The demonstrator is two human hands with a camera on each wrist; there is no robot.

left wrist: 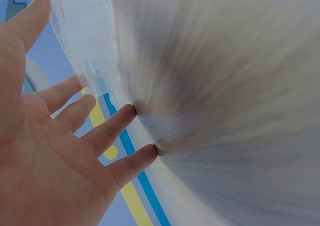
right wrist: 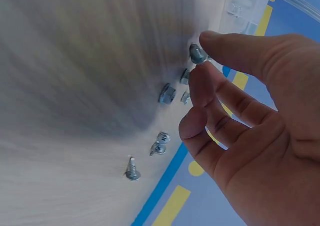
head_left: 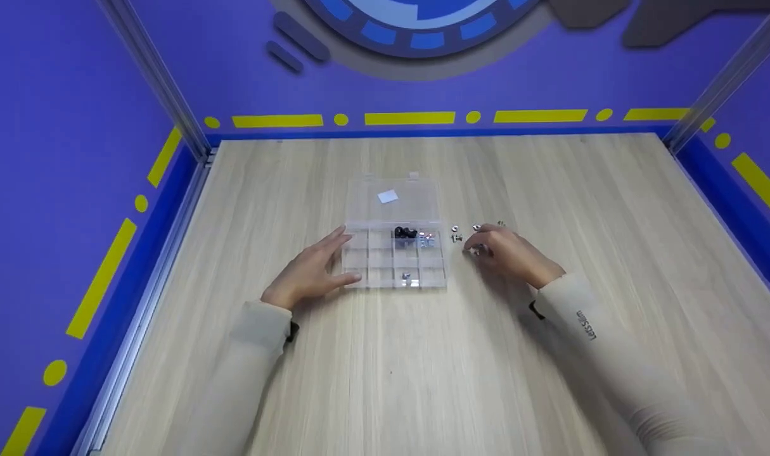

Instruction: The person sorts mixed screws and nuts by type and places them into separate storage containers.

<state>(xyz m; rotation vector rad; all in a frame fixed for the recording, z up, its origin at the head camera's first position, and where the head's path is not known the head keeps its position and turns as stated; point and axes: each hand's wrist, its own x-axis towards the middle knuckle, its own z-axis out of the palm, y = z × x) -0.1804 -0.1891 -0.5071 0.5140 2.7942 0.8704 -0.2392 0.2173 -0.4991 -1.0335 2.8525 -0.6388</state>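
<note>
A clear plastic compartment box [head_left: 380,278] lies on the table with its lid [head_left: 416,199] swung back. My left hand [head_left: 308,269] spreads straight fingers along the box's left side, the thumb at its near left corner. In the left wrist view two fingertips [left wrist: 131,108] touch the tabletop. Right of the box, my right hand [head_left: 508,250] pinches a small silver fastener [right wrist: 198,54] between thumb and index finger, close to the tabletop; its exact kind is unclear. Beside that hand lie a hex flange nut [right wrist: 168,93] and several loose screws [right wrist: 132,170].
Black pieces [head_left: 405,233] fill one back compartment, with small shiny parts [head_left: 427,237] in the compartment to their right. A silver piece [head_left: 406,276] sits in a front compartment. A white paper square [head_left: 388,196] shows on the lid. Blue walls [head_left: 61,126] enclose the wooden table [head_left: 385,373].
</note>
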